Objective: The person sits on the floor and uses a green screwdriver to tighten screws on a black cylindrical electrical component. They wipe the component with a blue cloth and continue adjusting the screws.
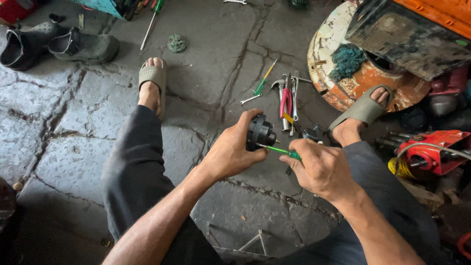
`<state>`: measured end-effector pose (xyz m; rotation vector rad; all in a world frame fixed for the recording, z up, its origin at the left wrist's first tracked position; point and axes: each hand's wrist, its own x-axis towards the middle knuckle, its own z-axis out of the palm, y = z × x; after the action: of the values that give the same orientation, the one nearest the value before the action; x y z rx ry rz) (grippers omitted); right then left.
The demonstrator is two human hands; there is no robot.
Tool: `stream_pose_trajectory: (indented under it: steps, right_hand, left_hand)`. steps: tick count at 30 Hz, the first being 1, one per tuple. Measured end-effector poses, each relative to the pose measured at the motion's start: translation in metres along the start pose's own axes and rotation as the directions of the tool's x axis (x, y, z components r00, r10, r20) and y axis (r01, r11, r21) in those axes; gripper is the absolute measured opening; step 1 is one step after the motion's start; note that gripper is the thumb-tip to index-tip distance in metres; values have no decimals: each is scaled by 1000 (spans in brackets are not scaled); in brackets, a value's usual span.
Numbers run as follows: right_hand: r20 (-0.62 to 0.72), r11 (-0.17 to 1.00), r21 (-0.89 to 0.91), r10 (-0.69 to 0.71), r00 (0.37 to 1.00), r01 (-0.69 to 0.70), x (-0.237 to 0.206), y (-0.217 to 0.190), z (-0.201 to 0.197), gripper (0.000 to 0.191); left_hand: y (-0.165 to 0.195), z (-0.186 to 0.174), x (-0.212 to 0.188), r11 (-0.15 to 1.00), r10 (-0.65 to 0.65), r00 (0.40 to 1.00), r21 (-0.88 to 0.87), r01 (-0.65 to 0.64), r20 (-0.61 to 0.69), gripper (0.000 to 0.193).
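1. Left hand (pixel 230 152) closed around a round black plastic part (pixel 260 132), fingers wrapped over its top and thumb under it, held up above the cracked grey stone floor (pixel 73 157) between the knees.
2. Right hand (pixel 321 169) closed in a fist on a thin screwdriver with a green translucent handle (pixel 284 151), metal tip touching the lower side of the black part.
3. Just beyond the hands, on the floor: a loose heap of hand tools (pixel 289 100), among them red-handled pliers, a small spanner and a second green-and-yellow screwdriver (pixel 262 81).
4. Both feet in olive rubber slides (pixel 153 78), the right one resting against a round rusty white-and-orange metal disc (pixel 333 64) with a tuft of teal fibre on it.
5. Far right: a red engine-like machine with a white cable (pixel 431 152).
6. Top left: a pair of dark rubber clogs (pixel 54 44), well apart from the work.
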<state>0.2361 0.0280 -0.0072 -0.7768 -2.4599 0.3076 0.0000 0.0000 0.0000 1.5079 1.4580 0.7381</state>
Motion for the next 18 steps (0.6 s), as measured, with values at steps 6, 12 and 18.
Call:
stream_pose_trajectory:
  steps: [6, 12, 18]
  right_hand:
    - [154, 993, 52, 92, 984, -101, 3, 1, 3, 22]
    - [31, 1000, 19, -15, 999, 15, 1, -4, 6, 25]
    - [268, 866, 359, 263, 927, -349, -15, 2, 21, 35]
  left_hand:
    - [-5, 0, 0, 998, 60, 998, 33, -59, -20, 84]
    - [-9, -1, -1, 995, 95, 994, 22, -94, -56, 82]
    - [-9, -7, -4, 984, 151, 989, 96, -150, -6, 83]
